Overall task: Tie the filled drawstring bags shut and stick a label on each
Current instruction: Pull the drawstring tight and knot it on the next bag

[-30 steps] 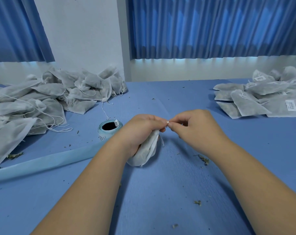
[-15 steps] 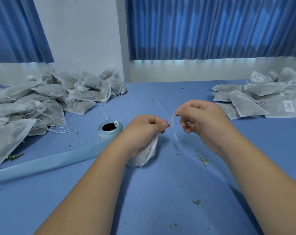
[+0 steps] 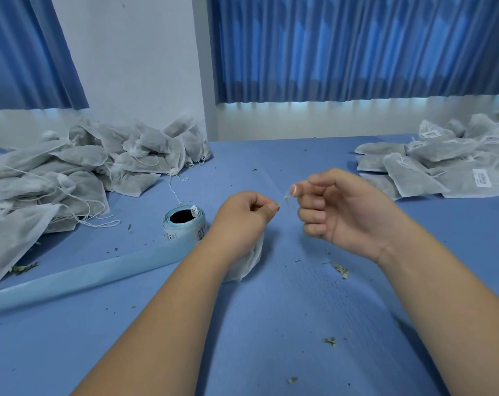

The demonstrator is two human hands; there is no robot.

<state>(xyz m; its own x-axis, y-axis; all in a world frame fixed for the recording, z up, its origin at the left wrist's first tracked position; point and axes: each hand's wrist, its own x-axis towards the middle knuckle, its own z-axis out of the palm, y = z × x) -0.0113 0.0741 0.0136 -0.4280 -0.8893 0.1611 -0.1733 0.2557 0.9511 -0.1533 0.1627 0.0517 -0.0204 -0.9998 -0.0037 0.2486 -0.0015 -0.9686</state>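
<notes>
We see the left hand (image 3: 239,221) clenched round a white bag (image 3: 252,262) — contents hidden — while the right hand (image 3: 346,211) pinches its drawstring (image 3: 284,198).

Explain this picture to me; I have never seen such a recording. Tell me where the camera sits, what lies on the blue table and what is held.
There is no machine here: a person works with bare hands, and one camera worn on the head looks down at them. The left hand grips the neck of a white fabric drawstring bag resting on the blue table. The right hand pinches its thin white drawstring, stretched between both hands. Beside the left hand stands a pale blue roll of labels, its strip trailing leftwards. A heap of bags with no visible labels lies far left; a heap of labelled bags lies far right. Dried leaf crumbs dot the table.
</notes>
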